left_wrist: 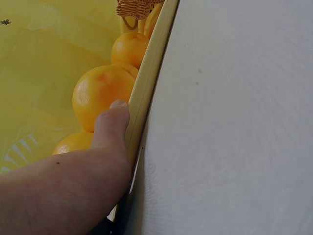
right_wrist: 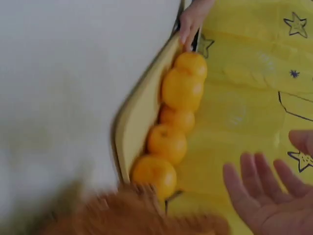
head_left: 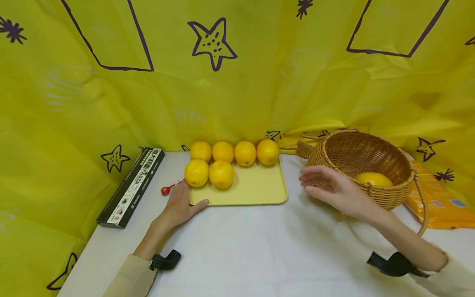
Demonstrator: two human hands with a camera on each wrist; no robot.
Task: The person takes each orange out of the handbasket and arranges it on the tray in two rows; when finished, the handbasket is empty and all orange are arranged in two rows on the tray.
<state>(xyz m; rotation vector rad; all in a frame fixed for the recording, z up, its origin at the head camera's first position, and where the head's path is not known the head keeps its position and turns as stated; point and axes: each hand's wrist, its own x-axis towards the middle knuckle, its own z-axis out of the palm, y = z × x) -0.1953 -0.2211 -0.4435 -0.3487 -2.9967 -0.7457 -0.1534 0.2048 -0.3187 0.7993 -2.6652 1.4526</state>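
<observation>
My left hand (head_left: 180, 202) rests at the near left corner of a yellow tray (head_left: 259, 185), its thumb along the front rim. On the tray sit several oranges (head_left: 222, 174), a row of them at the back and two in front on the left. In the left wrist view the thumb (left_wrist: 111, 122) lies on the tray's edge beside an orange (left_wrist: 103, 95). My right hand (head_left: 335, 189) hovers in front of a wicker basket (head_left: 393, 196), holding nothing, its fingers loosely extended. Inside the basket lies one orange-yellow fruit (head_left: 374, 179), only partly visible.
A black pasta box (head_left: 131, 187) lies at the left, and a red-wrapped lollipop (head_left: 165, 190) is between it and the tray. An orange packet (head_left: 441, 202) lies right of the basket. A yellow patterned cloth (head_left: 245, 95) hangs behind the white table (head_left: 237, 251).
</observation>
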